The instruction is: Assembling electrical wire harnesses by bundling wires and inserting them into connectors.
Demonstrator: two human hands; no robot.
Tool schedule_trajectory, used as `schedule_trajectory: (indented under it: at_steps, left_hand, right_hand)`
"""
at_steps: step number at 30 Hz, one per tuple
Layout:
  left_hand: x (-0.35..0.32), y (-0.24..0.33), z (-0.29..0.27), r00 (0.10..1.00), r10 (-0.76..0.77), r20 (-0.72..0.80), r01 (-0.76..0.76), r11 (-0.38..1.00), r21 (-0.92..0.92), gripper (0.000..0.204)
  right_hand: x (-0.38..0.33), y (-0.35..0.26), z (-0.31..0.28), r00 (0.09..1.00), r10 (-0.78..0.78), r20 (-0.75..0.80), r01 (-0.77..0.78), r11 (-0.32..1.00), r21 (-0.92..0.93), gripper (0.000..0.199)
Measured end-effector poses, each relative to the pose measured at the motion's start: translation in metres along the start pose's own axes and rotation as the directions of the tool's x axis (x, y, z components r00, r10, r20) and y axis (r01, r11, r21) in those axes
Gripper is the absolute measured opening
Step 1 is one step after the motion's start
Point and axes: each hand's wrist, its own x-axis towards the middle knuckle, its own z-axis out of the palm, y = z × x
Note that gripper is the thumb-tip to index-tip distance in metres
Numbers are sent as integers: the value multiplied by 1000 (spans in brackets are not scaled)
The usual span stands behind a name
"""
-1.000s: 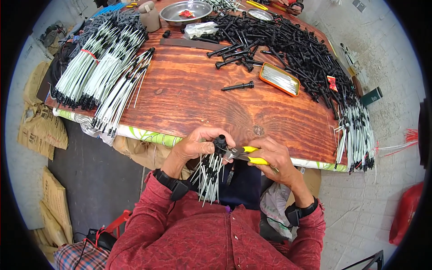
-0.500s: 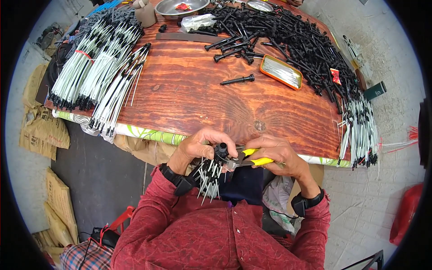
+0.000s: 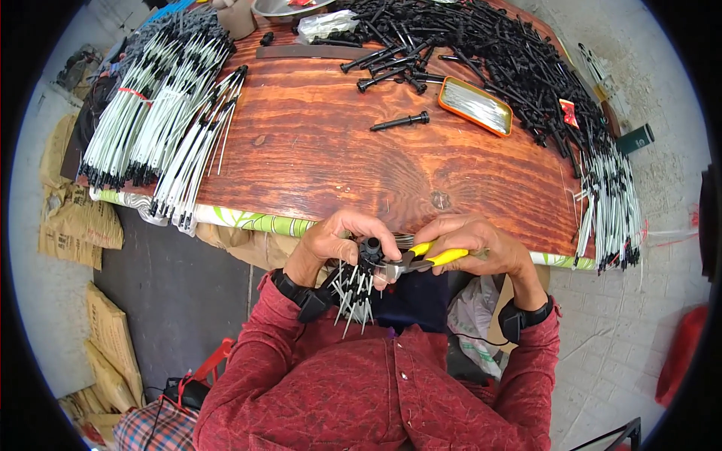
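Note:
Just off the table's front edge, my left hand (image 3: 338,244) is closed around a black ribbed plastic part (image 3: 370,252) with a round open end facing up. Many thin white rods with black tips (image 3: 352,297) hang below it. My right hand (image 3: 475,244) grips a pair of pliers (image 3: 447,258) with yellow handles. The metal jaws of the pliers reach left to the side of the black part, by my left fingertips. What lies between the jaws is too small to make out.
The wooden table (image 3: 316,158) holds a single black plastic tube (image 3: 399,121), an orange-rimmed tin (image 3: 475,105) of thin pale pins and a large heap of black tubes (image 3: 481,45). White-rod bundles lie left (image 3: 128,143) and right (image 3: 608,207). A metal bowl (image 3: 293,9) stands at the back.
My right hand and the pliers have shifted slightly to the right, with the handles tilting a little. The left hand keeps its hold on the black part. The whole view has shifted slightly.

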Motion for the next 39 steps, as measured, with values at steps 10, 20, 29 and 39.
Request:
schedule_trajectory:
  at_steps: [10, 20, 29, 39]
  left_hand:
    - [7, 4, 7, 974, 85, -208, -42, 978, 203, 61]
    - [-2, 8, 18, 925, 247, -289, -149, 935, 322, 51]
    - [0, 15, 35, 846, 268, -460, -24, 882, 471, 56]
    - [-3, 27, 47, 800, 226, -555, 97, 865, 492, 56]
  right_hand:
    - [-22, -36, 11, 952, 24, -304, -193, 818, -542, 31]
    - [-82, -23, -2, 745, 92, -661, -615, 478, -627, 29]
    - [-15, -21, 89, 642, -44, -765, -365, 860, -356, 26]
    - [47, -17, 131, 598, 241, -764, -216, 967, 136, 25]
